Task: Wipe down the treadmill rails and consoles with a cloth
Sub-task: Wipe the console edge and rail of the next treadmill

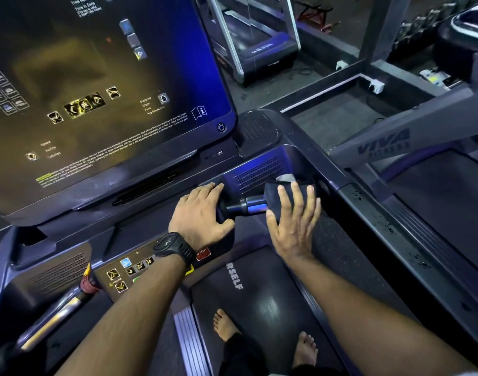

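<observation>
A dim gym floor (273,85) stretches behind, with a neighbouring treadmill (259,47) standing beyond it. The person stands barefoot on the belt (259,294) of the treadmill being cleaned. Its big tilted console (110,90) fills the upper left. The right side rail (395,218) runs from the console's corner back toward the lower right, dotted with what look like droplets.

Below the console a short grip bar (252,207) juts out, and its long axis lies across the view from left to right. The dark cloth (273,194) covers the bar's outer, right end, where the bar meets the vented housing near the rail. The right hand (292,221) presses the cloth there, its fingers (288,196) straight and spread apart, flat on the fabric rather than bunched round it.

The left hand (200,215), with a black wristwatch (172,246) on its wrist, lies over the bar's inner end. Its fingers drape over the top and the thumb sits under the black collar, apparently steadying it.

The bare shiny middle of the bar lies directly left of the cloth, between the two hands. The rail lies just to the cloth's right. The right hand is the nearer one for either stretch. A wipe along the bar would probably travel toward the left hand, so that hand may need to make room. A red stop button (203,253) sits just below the left wrist, close enough that a careless sweep could catch it.
</observation>
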